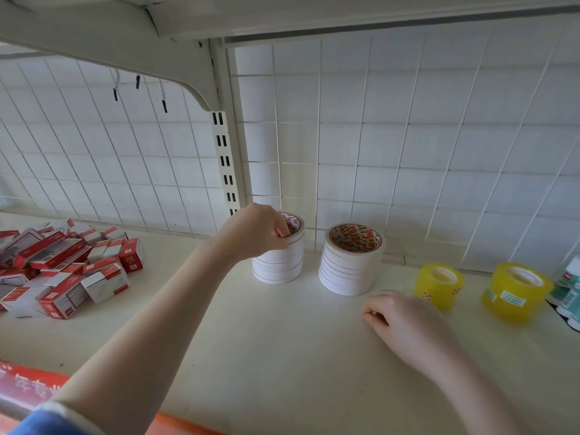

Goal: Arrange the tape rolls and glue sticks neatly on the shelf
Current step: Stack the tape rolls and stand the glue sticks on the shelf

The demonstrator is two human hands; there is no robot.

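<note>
Tape stack (277, 262) in left fingers (280, 231)

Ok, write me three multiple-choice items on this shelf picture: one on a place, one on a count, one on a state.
1. Where does the pile of red and white boxes lie?
A. far left on the shelf
B. between the two white stacks
C. on the shelf above

2. How many yellow tape rolls stand on the shelf?
A. one
B. two
C. four

3. What is the left hand doing?
A. lying flat on the shelf
B. gripping the top of the left white tape stack
C. holding a box

Key: 1 A, the pile lies left of both white stacks. 2 B, one yellow roll and another stand at right. 3 B, its fingers hook into the top roll's core.
</note>
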